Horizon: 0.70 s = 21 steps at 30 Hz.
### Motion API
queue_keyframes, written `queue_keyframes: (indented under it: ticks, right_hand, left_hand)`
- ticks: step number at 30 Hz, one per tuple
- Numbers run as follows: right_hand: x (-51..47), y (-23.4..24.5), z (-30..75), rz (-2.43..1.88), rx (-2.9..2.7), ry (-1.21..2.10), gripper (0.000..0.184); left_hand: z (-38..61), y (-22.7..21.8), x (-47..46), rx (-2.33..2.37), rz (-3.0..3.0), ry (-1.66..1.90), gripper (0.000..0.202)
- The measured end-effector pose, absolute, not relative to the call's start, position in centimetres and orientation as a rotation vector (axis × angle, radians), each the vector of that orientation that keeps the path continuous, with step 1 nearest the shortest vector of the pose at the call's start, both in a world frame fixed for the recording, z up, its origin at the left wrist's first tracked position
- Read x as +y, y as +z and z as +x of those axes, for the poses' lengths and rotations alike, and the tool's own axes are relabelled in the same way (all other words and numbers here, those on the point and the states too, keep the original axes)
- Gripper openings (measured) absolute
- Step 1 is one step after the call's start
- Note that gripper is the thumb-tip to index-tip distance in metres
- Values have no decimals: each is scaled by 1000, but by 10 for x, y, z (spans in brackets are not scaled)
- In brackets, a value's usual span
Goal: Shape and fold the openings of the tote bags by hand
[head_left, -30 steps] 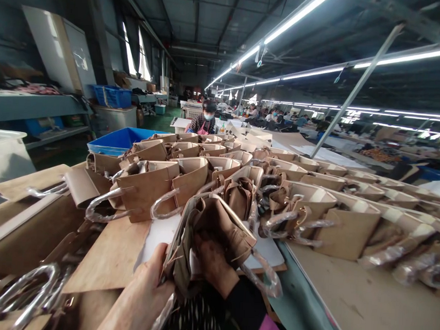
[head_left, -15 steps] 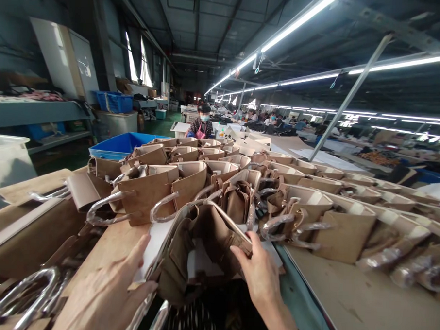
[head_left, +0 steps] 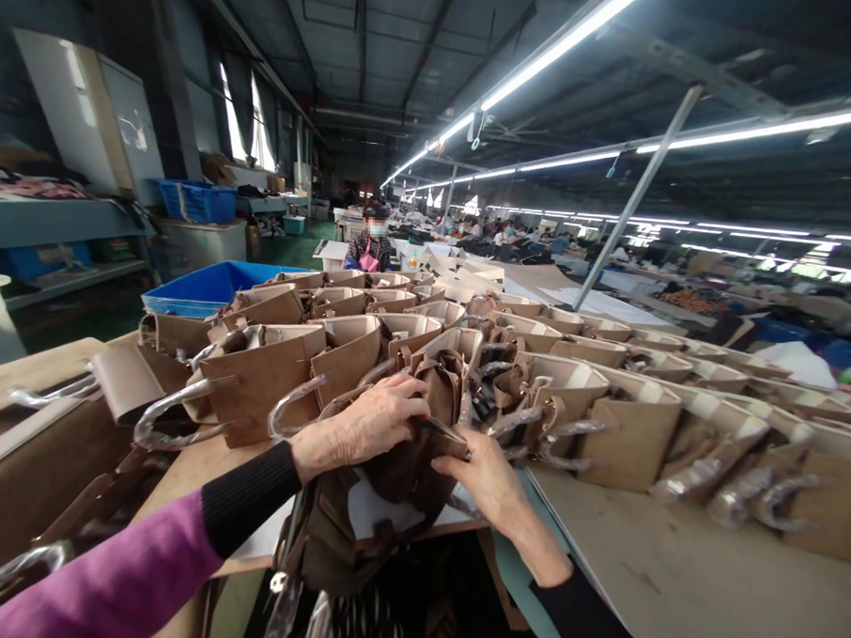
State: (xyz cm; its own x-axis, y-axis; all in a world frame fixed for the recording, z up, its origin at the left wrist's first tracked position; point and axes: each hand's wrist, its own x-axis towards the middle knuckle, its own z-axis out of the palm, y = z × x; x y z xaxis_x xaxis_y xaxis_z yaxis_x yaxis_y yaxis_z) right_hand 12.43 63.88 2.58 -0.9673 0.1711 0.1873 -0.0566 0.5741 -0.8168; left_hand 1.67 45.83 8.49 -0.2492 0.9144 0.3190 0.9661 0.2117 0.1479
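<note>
A brown handbag (head_left: pixel 332 527) lies tilted before me at the table's front edge, its mouth spread and its lining showing. My right hand (head_left: pixel 493 477) pinches the bag's upper right edge between thumb and fingers. Reaching across the bag, my left hand (head_left: pixel 371 420) has its fingers curled together at the same edge, just left of the right hand. Its fingertips are partly hidden, and whether they hold anything besides the bag's edge cannot be made out. Plastic-wrapped handles (head_left: pixel 282 614) hang from the bag's lower left side.
Rows of similar tan handbags (head_left: pixel 264 378) with wrapped handles cover the table (head_left: pixel 669 565) ahead and to the right. More bag pieces (head_left: pixel 31 462) lie at left. Behind the rows stand a blue bin (head_left: pixel 193 295) and a masked person (head_left: pixel 369 251).
My left hand has swung from the lower left, fingers spread, across to the bag's upper edge beside my right hand. The right hand keeps its pinch. The view has shifted slightly right.
</note>
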Motion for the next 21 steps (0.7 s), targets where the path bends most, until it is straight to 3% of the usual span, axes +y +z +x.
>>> queue_keyframes:
  ticks: [9,14,21]
  right_hand:
    - [642,16,120,-59,-2512,1464,7]
    - [646,17,118,-66,-2514,1474,7]
    - [647,21,116,-76,-2556,1371,9]
  left_hand:
    - [27,86,454,-2313,-1816,-335,28]
    - [22,84,449,-2319,-1814,-229,11]
    - [11,84,439,-2630,-1531,-432,16]
